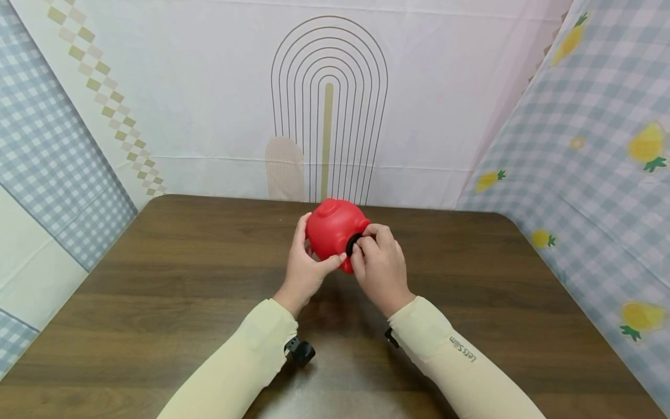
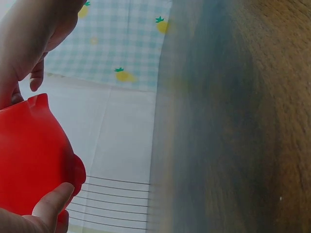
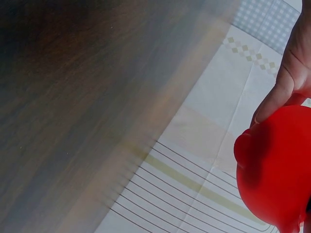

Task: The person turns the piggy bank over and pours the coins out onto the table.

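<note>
The step in hand looks to be working at the black disc [image 1: 351, 245] set in one end of the red toy [image 1: 335, 230], and it should go best if the left hand [image 1: 303, 270] bears the toy firmly without squeezing its wall in, while the right hand [image 1: 382, 262] works evenly round the disc's rim rather than tugging at one spot; turning the disc a little more towards the person would probably help, as the right fingers hide much of it. The toy is held up off the worktop [image 1: 199, 279], in front of the middle of its back edge and well apart from both back corners. It lies between the two hands: the left fingers wrap its left side, spread about as wide as its body, with the thumb laid along the near side and its tip just beside the disc. The right hand is nearly closed, its fingers bent in and pinching at the disc on the toy's right side; how firm that pinch is, and whether a fingertip has got under the rim, I cannot tell, since both wrist views leave the spot largely hidden or cut off
</note>
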The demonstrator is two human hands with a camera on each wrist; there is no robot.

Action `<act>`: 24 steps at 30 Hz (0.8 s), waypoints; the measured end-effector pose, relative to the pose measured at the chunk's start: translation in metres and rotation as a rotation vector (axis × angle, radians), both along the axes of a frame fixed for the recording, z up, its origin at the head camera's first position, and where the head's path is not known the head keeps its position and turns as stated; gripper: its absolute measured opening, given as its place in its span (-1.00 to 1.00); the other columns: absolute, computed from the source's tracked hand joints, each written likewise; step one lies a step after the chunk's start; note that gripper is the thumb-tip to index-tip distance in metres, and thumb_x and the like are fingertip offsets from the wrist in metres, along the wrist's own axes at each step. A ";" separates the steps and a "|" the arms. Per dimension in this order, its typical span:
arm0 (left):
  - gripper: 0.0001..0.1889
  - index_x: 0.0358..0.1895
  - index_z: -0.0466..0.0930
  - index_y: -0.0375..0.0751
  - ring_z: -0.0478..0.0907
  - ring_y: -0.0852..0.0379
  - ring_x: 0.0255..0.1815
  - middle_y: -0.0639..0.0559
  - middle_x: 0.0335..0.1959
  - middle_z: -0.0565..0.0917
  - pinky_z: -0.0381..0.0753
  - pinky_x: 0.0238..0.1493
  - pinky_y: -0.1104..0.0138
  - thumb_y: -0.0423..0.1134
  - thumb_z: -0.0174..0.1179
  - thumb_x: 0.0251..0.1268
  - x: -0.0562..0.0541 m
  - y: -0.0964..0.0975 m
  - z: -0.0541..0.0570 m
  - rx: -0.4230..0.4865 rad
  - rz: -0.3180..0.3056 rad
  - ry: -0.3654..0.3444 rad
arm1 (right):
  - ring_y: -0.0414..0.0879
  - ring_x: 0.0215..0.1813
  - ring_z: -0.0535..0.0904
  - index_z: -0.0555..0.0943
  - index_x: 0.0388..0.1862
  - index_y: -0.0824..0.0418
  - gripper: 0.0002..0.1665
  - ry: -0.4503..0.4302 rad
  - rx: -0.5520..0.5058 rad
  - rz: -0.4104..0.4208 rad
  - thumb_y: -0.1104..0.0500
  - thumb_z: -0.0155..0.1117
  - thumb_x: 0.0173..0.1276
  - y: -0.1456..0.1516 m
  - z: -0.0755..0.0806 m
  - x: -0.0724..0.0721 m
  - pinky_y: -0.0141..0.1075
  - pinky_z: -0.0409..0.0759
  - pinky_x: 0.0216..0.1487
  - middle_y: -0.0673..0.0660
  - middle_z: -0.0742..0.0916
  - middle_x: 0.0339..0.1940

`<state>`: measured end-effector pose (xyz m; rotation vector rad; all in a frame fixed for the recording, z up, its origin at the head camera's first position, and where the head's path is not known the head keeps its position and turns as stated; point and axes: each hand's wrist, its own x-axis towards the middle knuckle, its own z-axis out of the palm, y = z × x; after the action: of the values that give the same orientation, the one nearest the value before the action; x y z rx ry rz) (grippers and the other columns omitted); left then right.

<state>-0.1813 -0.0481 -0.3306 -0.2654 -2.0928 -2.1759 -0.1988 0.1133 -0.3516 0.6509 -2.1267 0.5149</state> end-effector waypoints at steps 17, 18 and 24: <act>-0.11 0.43 0.09 -0.08 0.26 -0.01 0.31 -0.06 0.33 0.30 0.54 0.15 0.06 -0.43 0.36 -0.01 0.002 0.004 -0.002 0.022 0.004 0.050 | 0.11 -0.17 0.52 0.59 -0.47 0.35 -0.89 -0.028 -0.101 -0.007 0.31 0.25 0.21 -0.003 0.002 0.004 -0.03 0.63 -0.24 0.28 0.55 -0.16; -0.11 0.43 0.09 -0.08 0.26 0.00 0.31 -0.05 0.33 0.30 0.54 0.16 0.06 -0.44 0.36 0.00 0.002 0.004 -0.002 0.026 0.005 0.055 | 0.11 -0.16 0.52 0.59 -0.47 0.35 -0.89 -0.037 -0.114 -0.009 0.31 0.25 0.21 -0.004 0.002 0.004 -0.03 0.62 -0.24 0.28 0.55 -0.16; -0.10 0.44 0.08 -0.09 0.27 0.01 0.31 -0.05 0.33 0.30 0.56 0.14 0.10 -0.44 0.35 0.00 0.002 0.005 -0.003 0.046 0.017 0.072 | 0.07 -0.16 0.50 0.59 -0.48 0.34 -0.88 -0.110 -0.203 -0.034 0.32 0.22 0.23 -0.009 0.004 0.007 -0.05 0.60 -0.25 0.26 0.54 -0.17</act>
<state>-0.1795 -0.0427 -0.3334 -0.3158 -1.9970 -2.1678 -0.1915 0.1041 -0.3474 0.4807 -2.1477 0.7510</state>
